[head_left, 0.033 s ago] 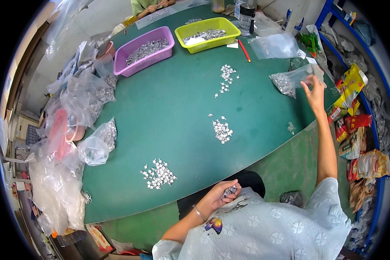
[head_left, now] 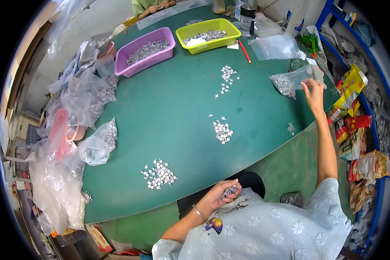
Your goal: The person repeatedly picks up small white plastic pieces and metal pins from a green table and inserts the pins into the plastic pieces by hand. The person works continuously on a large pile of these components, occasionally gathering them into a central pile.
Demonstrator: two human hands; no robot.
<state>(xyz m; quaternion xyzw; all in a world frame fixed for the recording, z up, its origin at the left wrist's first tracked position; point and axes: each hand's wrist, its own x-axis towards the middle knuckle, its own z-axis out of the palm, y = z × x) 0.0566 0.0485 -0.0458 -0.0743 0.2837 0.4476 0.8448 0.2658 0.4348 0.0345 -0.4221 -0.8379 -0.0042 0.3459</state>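
Observation:
Close to my body, at the near table edge, my left hand (head_left: 219, 194) is curled around a clump of small silvery metal parts (head_left: 230, 191). On the right side of the table lies a clear plastic bag (head_left: 299, 77), its lower end filled with similar parts. My right hand (head_left: 314, 92) is at the bag's mouth, fingers bent and pinching the film near its edge. Three loose groups of these parts rest on the green table (head_left: 160, 130): a near pile (head_left: 159, 174), a middle pile (head_left: 222, 132) and a scattered far one (head_left: 226, 77).
A purple basket (head_left: 145, 64) and a yellow-green basket (head_left: 210, 46), both holding metal parts, stand at the far side. Filled plastic bags (head_left: 84, 104) crowd the left edge. A red pencil (head_left: 245, 52) lies near a jar (head_left: 247, 21). Another person's hands (head_left: 157, 7) work at the far end.
My right hand has shifted slightly at the bag's mouth, and its fingers have come down onto the film. My left hand keeps its place with the metal parts.

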